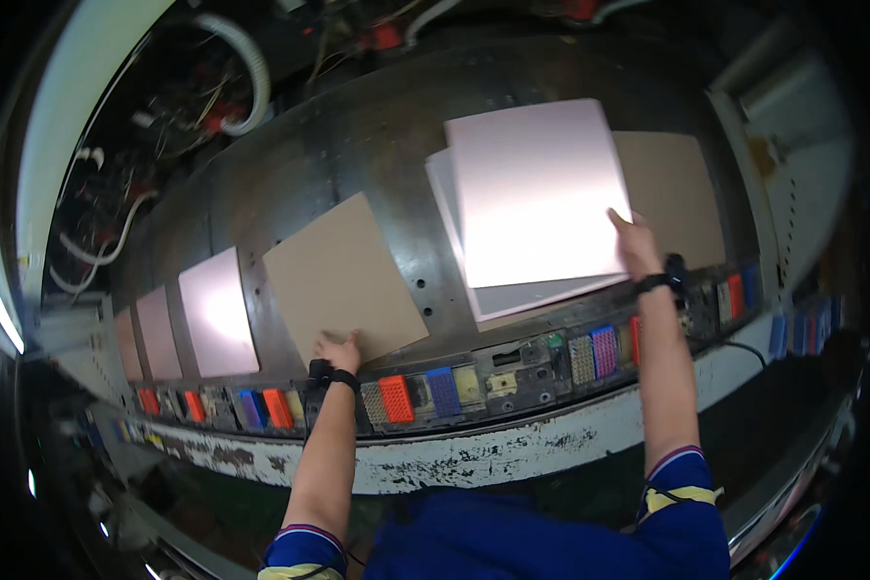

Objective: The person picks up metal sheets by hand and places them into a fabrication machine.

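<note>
1. Head view: a sideways push could skew the brown board; the left hand lies on its near edge, palm down, thumb and fingers apart.
2. A loose pinch could let the pink sheet slip across the grey sheet beneath; the right hand holds its right edge, thumb on top, arm outstretched.
3. The metal bed stretches beyond both.

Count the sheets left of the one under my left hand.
3, left of the tan sheet: shiny pink sheet nearest, duller sheet in the middle, brownish sheet farthest. More may be hidden underneath.
</note>
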Motion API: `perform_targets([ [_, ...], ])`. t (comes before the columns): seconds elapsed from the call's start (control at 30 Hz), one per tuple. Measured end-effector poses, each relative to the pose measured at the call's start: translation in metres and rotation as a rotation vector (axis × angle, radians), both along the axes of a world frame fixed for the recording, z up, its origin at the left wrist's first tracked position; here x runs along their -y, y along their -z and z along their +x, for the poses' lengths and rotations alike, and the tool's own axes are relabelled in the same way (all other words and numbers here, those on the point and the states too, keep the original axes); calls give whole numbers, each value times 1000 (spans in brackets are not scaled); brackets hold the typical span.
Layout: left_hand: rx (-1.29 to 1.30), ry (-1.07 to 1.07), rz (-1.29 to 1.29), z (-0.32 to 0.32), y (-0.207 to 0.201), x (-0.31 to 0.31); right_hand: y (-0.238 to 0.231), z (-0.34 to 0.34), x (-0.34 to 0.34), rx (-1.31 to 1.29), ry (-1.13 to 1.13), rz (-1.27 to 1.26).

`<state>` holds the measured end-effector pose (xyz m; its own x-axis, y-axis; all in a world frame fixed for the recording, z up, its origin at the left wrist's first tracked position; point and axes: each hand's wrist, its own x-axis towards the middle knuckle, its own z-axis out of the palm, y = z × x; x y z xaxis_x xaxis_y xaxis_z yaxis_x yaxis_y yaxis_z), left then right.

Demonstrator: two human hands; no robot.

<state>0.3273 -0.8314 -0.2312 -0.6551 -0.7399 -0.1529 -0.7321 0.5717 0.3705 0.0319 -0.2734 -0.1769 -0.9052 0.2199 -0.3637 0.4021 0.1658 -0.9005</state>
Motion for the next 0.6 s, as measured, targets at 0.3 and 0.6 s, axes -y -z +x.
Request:
perform_targets([
  [0.3, 204, -409, -41, 39, -20, 8, -75, -31, -95, 204, -100, 71],
  [0.6, 114, -397, 283, -11, -61, 11, -199, -73, 63, 121, -418, -2],
])
